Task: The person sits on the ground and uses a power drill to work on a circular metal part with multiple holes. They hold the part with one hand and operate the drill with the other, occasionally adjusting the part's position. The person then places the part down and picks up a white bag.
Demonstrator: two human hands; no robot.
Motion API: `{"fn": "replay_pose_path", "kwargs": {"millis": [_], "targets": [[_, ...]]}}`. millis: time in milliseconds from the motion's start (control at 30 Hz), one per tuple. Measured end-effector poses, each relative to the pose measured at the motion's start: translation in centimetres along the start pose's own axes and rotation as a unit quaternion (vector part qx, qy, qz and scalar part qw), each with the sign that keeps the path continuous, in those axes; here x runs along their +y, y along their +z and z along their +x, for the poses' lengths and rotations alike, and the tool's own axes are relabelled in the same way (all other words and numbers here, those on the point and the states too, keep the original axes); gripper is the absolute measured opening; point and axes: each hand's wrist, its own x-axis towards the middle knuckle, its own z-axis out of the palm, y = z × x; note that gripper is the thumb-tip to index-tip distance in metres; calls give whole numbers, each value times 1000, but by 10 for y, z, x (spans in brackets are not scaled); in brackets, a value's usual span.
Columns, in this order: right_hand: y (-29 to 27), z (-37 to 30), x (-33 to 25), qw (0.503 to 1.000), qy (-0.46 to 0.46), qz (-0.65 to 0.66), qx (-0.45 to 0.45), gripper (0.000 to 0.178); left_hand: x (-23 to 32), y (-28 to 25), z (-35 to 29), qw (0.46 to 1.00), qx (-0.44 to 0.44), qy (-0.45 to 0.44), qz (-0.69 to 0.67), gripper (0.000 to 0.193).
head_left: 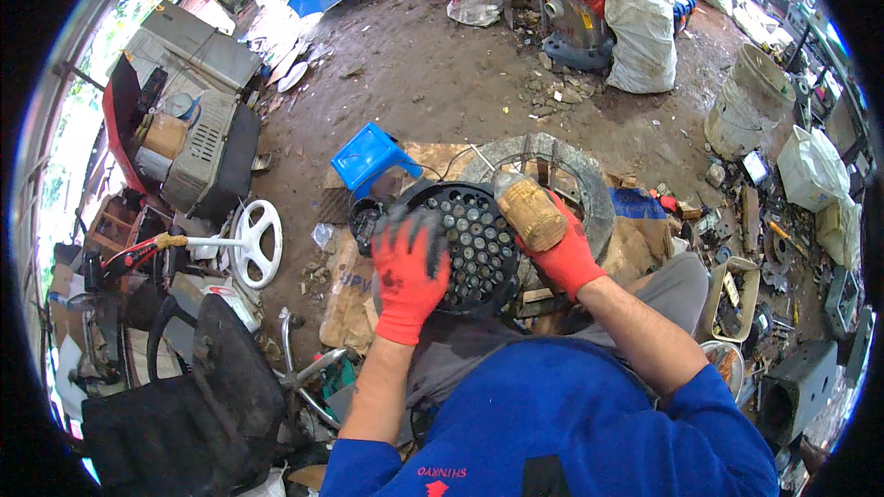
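Note:
Resting across my knees is a round black lamp housing [477,262] whose face is filled with several small round lenses. My left hand [411,267], in a red glove with dark fingers, lies over its left edge, fingers stretched out and slightly blurred. In my right hand [569,256], also red-gloved, is a thick wood-coloured cylinder [534,213] like a mallet head. The fingers wrap round its right side, above the housing's right rim. Any handle it may have is hidden. A small dark part [366,221] sits at the housing's left side.
A blue plastic stool [371,156] and a grey ring [603,207] lie beyond the housing. To the left are a white wheel [258,244] and a black seat [175,414]. A bin of scrap [734,299] stands at right; a white sack [641,32] stands farther back.

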Motion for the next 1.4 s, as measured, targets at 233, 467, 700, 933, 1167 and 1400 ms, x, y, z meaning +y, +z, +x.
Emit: {"fn": "replay_pose_path", "kwargs": {"millis": [233, 467, 700, 933, 1167, 1400], "targets": [[2, -3, 5, 999, -30, 12, 3, 58, 34, 12, 23, 992, -100, -46, 66, 68], [2, -3, 6, 998, 37, 24, -38, 76, 34, 3, 44, 977, -171, -88, 92, 72], [12, -4, 7, 999, 27, 39, -6, 70, 16, 4, 68, 975, -180, -89, 97, 69], [7, -8, 8, 996, 22, 85, 15, 63, 6, -2, 74, 994, -107, 30, 13, 53], [7, -9, 9, 999, -7, 39, 25, 66, 19, -5, 55, 988, -151, 11, 3, 63], [14, -6, 17, 998, 14, 58, -2, 65, 33, 4, 34, 983, -152, -47, 94, 65]]}}
